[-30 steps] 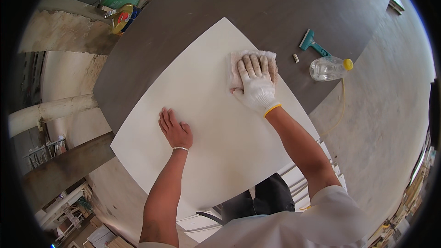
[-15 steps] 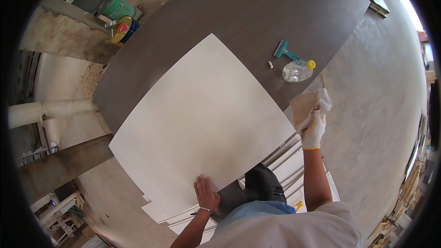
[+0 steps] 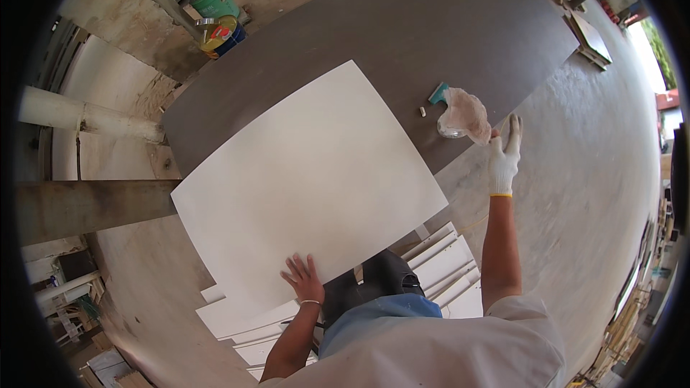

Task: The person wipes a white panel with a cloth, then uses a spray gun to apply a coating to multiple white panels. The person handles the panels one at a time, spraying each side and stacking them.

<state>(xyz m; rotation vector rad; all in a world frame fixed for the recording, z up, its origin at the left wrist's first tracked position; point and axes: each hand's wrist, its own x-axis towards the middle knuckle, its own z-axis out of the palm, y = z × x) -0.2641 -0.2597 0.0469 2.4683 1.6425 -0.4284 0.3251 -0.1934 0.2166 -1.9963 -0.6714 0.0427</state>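
My left hand (image 3: 306, 284) lies spread on the white board (image 3: 309, 165); my right hand (image 3: 504, 159) is loose beside the cloth (image 3: 468, 113).

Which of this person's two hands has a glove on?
The right hand, beside the pink cloth, wears a yellow-edged white glove. The left hand, at the near edge of the white board, is bare apart from a pale wristband.

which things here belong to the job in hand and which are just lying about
Job in hand, it seems:
white panel, under the left hand
pinkish cloth, by the gloved right hand
dark board, beneath the panel

Apparently lying about:
teal scraper, partly hidden by the cloth
clear bottle, likewise; possibly supplies
green bucket
yellow-topped tin
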